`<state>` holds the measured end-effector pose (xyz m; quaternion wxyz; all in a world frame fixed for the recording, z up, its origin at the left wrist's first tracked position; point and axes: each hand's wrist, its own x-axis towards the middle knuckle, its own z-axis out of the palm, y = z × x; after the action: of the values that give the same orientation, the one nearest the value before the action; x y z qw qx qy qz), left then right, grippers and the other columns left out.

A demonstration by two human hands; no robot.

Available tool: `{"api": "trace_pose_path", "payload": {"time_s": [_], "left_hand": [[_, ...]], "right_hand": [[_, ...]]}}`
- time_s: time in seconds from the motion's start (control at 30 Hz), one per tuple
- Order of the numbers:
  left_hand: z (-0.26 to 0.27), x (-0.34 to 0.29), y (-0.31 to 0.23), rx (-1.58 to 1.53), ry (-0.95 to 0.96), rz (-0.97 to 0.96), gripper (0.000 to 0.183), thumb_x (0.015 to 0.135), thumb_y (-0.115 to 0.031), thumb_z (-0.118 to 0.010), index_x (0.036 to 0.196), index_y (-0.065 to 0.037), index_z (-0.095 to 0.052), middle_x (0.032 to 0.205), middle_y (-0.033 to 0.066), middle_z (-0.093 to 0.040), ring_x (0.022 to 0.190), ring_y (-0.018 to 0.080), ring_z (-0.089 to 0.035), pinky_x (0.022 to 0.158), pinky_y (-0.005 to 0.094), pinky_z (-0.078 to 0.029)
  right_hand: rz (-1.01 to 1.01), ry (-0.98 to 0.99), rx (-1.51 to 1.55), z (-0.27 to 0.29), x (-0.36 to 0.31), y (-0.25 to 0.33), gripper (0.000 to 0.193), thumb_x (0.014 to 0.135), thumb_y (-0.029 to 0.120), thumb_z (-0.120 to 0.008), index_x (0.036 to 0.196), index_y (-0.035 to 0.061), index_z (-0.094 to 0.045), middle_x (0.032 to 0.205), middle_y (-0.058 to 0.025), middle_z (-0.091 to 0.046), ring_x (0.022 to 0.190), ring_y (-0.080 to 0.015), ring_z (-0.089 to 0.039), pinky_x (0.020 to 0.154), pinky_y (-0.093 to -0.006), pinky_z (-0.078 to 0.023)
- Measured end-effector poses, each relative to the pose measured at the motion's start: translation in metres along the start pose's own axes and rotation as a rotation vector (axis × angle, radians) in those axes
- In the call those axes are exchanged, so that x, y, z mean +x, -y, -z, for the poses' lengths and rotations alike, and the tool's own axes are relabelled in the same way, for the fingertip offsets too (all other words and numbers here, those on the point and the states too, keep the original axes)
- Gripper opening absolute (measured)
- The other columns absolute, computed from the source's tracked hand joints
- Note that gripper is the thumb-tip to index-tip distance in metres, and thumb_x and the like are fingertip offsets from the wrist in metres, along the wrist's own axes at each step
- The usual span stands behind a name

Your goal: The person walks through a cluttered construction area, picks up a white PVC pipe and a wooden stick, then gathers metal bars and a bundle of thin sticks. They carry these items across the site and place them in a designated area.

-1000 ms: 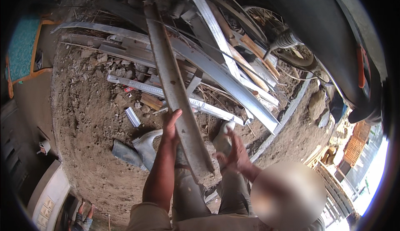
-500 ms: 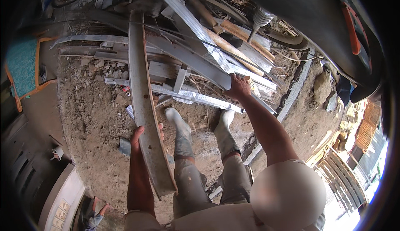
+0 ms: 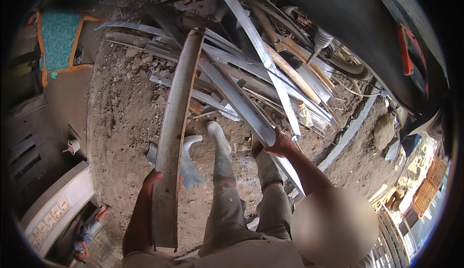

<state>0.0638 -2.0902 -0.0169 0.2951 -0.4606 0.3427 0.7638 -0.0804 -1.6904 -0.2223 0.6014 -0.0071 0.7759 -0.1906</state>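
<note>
My left hand (image 3: 152, 178) is closed around the near part of a long grey metal channel (image 3: 176, 108), thumb over its left edge. That channel slants across the ground, its far end over the scrap pile. In my right hand (image 3: 280, 144) is the near part of a second metal channel (image 3: 241, 105), which runs from the pile toward my right leg. Just beyond this hand, a ribbed silvery metal strip (image 3: 263, 53) lies across the heap. The fingers of both hands are partly hidden behind the metal.
A loose rubber boot (image 3: 192, 164) lies on the dirt beside my own booted feet. Wooden poles (image 3: 295, 75) and a coil spring (image 3: 323, 38) lie at the right of the pile. An orange-handled saw (image 3: 408, 55) is at far right. Another person (image 3: 87, 234) is at lower left.
The left channel has come nearer and swung, its far end now leaning right. My right hand has drawn the second channel nearer. The ribbed strip has shifted, and the loose boot shows more.
</note>
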Motion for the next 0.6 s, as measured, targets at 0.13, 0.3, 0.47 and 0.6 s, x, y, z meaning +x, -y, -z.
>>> {"api": "trace_pose_path", "payload": {"time_s": [0.13, 0.3, 0.47, 0.6], "left_hand": [[-0.012, -0.033, -0.011, 0.071, -0.031, 0.039, 0.069, 0.077, -0.039, -0.066, 0.131, -0.002, -0.044, 0.102, 0.0207, -0.063, 0.084, 0.0306, -0.065, 0.07, 0.0406, -0.056], [-0.01, -0.073, -0.002, 0.203, -0.063, 0.083, 0.07, 0.075, -0.036, -0.068, 0.13, -0.001, -0.046, 0.104, 0.02, -0.063, 0.088, 0.0282, -0.065, 0.075, 0.0391, -0.054], [0.005, -0.104, 0.008, 0.467, -0.122, 0.07, 0.076, 0.073, -0.029, -0.07, 0.137, 0.0, -0.041, 0.119, 0.0165, -0.059, 0.105, 0.0224, -0.059, 0.09, 0.0359, -0.047], [-0.02, -0.127, -0.011, 0.729, -0.161, 0.09, 0.079, 0.074, -0.02, -0.073, 0.14, 0.002, -0.037, 0.124, 0.0117, -0.057, 0.111, 0.0196, -0.053, 0.097, 0.0334, -0.042]], "right_hand": [[0.001, -0.068, -0.066, -0.016, -0.001, -0.023, 0.12, 0.062, 0.049, -0.075, 0.148, -0.0026, -0.009, 0.133, -0.0292, -0.047, 0.117, -0.0378, -0.055, 0.097, -0.0387, -0.047], [0.046, -0.079, -0.111, -0.027, -0.009, -0.039, 0.124, 0.063, 0.053, -0.074, 0.148, -0.0049, -0.003, 0.136, -0.0298, -0.045, 0.119, -0.0386, -0.053, 0.099, -0.0382, -0.045], [0.029, -0.064, -0.122, -0.028, -0.005, -0.062, 0.127, 0.062, 0.047, -0.079, 0.148, -0.0035, -0.001, 0.132, -0.0307, -0.048, 0.118, -0.0395, -0.054, 0.099, -0.0406, -0.045], [0.086, -0.151, -0.068, -0.009, -0.013, -0.092, 0.106, 0.06, 0.035, -0.081, 0.142, 0.0001, -0.024, 0.119, -0.0254, -0.057, 0.112, -0.039, -0.057, 0.094, -0.0429, -0.048]]}}
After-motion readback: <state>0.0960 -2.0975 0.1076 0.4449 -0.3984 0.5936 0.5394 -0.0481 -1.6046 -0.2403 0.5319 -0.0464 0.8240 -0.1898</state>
